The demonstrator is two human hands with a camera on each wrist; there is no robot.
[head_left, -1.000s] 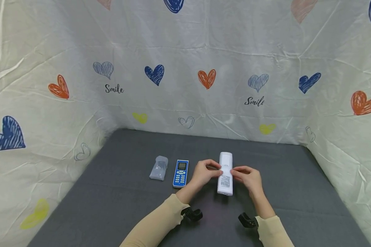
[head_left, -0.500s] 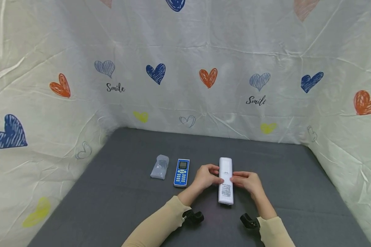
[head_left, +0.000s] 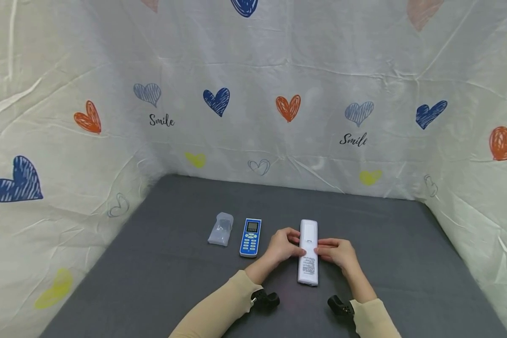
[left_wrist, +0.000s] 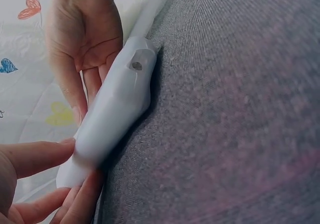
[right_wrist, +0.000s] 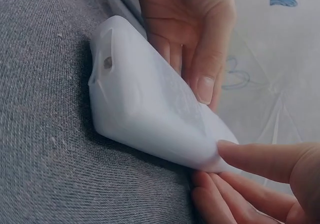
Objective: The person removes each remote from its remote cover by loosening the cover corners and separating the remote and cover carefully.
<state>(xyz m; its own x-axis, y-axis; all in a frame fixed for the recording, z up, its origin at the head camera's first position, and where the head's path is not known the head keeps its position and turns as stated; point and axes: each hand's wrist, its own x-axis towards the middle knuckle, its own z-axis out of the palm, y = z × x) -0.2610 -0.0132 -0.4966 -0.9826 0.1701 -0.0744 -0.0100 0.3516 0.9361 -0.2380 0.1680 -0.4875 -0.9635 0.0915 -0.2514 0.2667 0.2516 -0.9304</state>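
A white remote control (head_left: 308,234) lies back side up on the grey cloth, with a printed label on its lower half. My left hand (head_left: 282,245) pinches its left edge, thumb on the back and fingers along the side. On the opposite edge, my right hand (head_left: 339,252) grips it the same way. The left wrist view shows the near end of the white remote control (left_wrist: 117,99) with a small hole in it, low over the cloth. Its button side faces down and is hidden.
Left of my hands lies a blue remote control (head_left: 250,238) with a small screen and pale buttons. Beside it is a translucent soft sleeve (head_left: 221,230). White curtains (head_left: 253,61) with printed hearts enclose the grey-covered table (head_left: 173,281) at the back and sides.
Both hands have brought the white remote control nearer to me and lower, so it now lies flat on the cloth. The blue remote control and the sleeve stay in place.
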